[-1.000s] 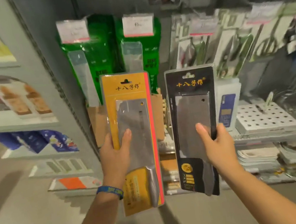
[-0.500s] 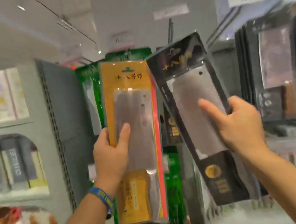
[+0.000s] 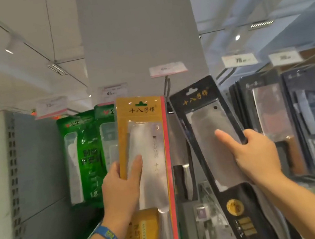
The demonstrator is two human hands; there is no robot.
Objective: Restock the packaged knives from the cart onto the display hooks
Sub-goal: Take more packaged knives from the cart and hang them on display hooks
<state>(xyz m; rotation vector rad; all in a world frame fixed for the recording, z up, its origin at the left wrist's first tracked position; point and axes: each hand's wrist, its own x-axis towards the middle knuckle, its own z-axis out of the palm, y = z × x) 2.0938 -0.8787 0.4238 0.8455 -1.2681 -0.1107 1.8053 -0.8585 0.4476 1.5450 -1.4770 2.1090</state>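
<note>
My left hand (image 3: 122,188) grips a yellow packaged cleaver (image 3: 148,147) by its left edge, thumb across the clear window, held upright in front of the display. My right hand (image 3: 254,156) grips a black packaged cleaver (image 3: 203,116) by its right edge, thumb on the front, the pack tilted with its top leaning left. The top of the black pack sits just below a bare metal display hook (image 3: 166,87) under a price tag (image 3: 167,69). The cart is out of view.
Green knife packs (image 3: 82,157) hang at the left beside a grey perforated upright (image 3: 14,181). Dark knife packs (image 3: 303,118) hang in rows at the right under more price tags (image 3: 239,60). A wide grey pillar (image 3: 137,30) rises behind the hooks.
My view tilted upward from the lower shelves to the top hooks. Both hands rose with their packs, and the black pack tilted left toward the bare hook.
</note>
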